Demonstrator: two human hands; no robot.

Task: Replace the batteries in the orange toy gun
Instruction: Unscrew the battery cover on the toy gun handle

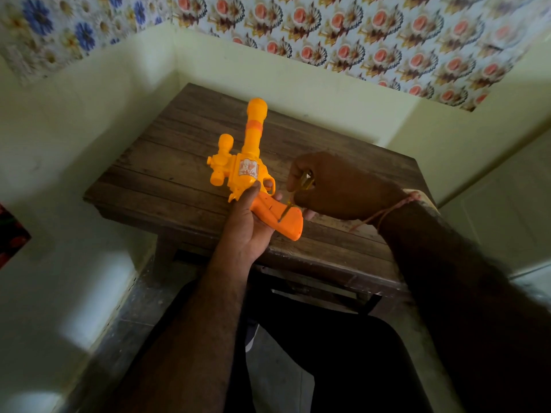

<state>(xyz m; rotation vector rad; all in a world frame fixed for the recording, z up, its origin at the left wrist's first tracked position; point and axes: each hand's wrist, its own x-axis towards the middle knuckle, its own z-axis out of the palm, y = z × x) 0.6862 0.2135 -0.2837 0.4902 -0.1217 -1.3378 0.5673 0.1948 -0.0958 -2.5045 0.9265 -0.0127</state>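
The orange toy gun (244,162) is held above the wooden table (185,162), barrel pointing away from me, with a small scope on its left side. My left hand (247,225) grips the darker orange handle (277,216) from below, thumb lying along its side. My right hand (343,189) holds a small yellow-handled screwdriver (301,189), and its thin shaft angles down so that the tip touches the handle's flat face. No batteries are in sight.
The dark wooden table stands in a corner between pale yellow walls with flowered wallpaper (387,31) higher up. A red thread is tied round my right wrist (396,207). My legs in dark trousers (343,353) are below the table's front edge.
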